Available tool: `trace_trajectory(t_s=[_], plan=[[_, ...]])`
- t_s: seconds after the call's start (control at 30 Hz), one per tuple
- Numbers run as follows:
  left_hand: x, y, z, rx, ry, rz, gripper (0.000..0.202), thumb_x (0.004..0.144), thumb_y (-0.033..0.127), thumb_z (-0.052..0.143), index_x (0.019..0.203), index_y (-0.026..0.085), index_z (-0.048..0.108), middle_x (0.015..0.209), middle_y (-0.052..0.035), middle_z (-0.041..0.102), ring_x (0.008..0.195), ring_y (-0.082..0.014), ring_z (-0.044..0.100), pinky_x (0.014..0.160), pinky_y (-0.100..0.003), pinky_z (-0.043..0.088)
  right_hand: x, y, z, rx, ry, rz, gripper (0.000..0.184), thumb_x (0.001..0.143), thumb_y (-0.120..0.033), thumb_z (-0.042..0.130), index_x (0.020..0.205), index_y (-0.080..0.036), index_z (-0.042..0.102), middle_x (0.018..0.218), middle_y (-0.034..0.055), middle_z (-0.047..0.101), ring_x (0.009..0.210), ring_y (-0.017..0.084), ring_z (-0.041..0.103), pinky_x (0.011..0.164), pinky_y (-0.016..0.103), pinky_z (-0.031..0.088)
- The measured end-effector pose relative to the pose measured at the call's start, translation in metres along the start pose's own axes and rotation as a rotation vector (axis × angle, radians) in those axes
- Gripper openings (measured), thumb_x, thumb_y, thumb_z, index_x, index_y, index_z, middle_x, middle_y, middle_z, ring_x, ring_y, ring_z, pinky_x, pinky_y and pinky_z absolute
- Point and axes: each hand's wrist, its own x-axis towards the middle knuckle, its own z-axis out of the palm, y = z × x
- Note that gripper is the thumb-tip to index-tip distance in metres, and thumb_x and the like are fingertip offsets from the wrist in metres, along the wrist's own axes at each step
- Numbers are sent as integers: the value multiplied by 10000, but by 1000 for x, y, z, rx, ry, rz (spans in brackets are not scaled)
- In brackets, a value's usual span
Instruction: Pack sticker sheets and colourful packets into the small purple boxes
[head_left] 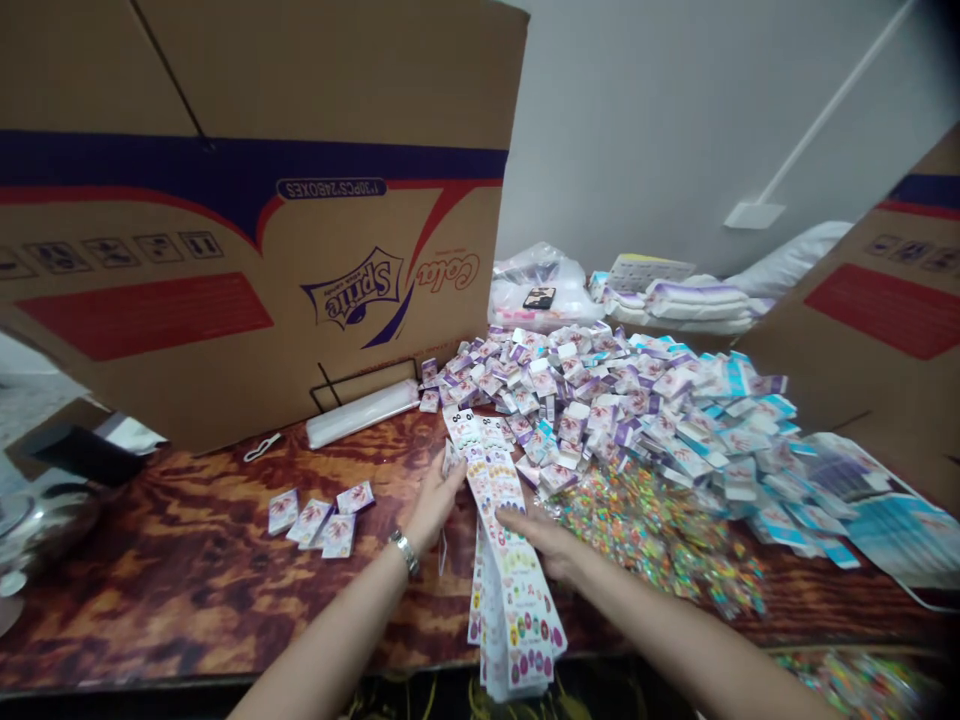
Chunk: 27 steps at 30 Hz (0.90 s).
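A wood-grain surface (pixel 150 560); printed card strips (pixel 517 620) are pinched by the left hand (pixel 435 500); the right hand (pixel 540 540), half open, lies against them.

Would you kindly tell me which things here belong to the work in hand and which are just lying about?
In use: left hand, right hand, long printed strips, heap of small printed packets.

Lying about: Sprite cardboard carton, plastic-wrapped roll, plastic bag.

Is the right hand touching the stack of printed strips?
Touching: the head view shows the right hand lying on the printed strips, its fingers across them.
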Motion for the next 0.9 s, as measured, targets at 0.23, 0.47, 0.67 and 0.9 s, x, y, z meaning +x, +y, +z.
trace_trajectory(t_s=[0.23, 0.47, 0.67, 0.9], plan=[[34, 5, 10, 65, -115, 126, 403, 682, 352, 714, 1016, 144, 629, 1028, -80, 677, 941, -223, 602, 856, -309, 439, 7, -11, 9, -175, 32, -12, 867, 643, -414, 762, 1358, -284, 289, 1165, 68, 616, 1037, 254, 607, 869, 427, 494], [37, 8, 5, 55, -121, 40, 379, 671, 427, 706, 910, 150, 609, 754, -27, 665, 631, -136, 605, 559, -212, 443, 7, -9, 17, -76, 102, -36, 784, 599, -316, 777, 1284, -265, 400, 1003, 40, 675, 892, 258, 652, 768, 412, 525], [25, 5, -16, 52, 31, -20, 353, 670, 468, 684, 815, 169, 563, 559, 35, 562, 451, -92, 511, 408, -172, 335, 12, -15, 20, -59, -22, 103, 604, 586, -255, 750, 1146, -252, 525, 938, 28, 695, 800, 231, 666, 710, 396, 534], [-53, 33, -61, 105, 143, 47, 313, 648, 375, 719, 867, 166, 640, 880, -53, 691, 879, -220, 614, 795, -289, 470, 21, -38, 29, -308, -342, 318, 580, 488, -171, 772, 1045, -197, 610, 831, 15, 710, 689, 183, 661, 616, 295, 534]])
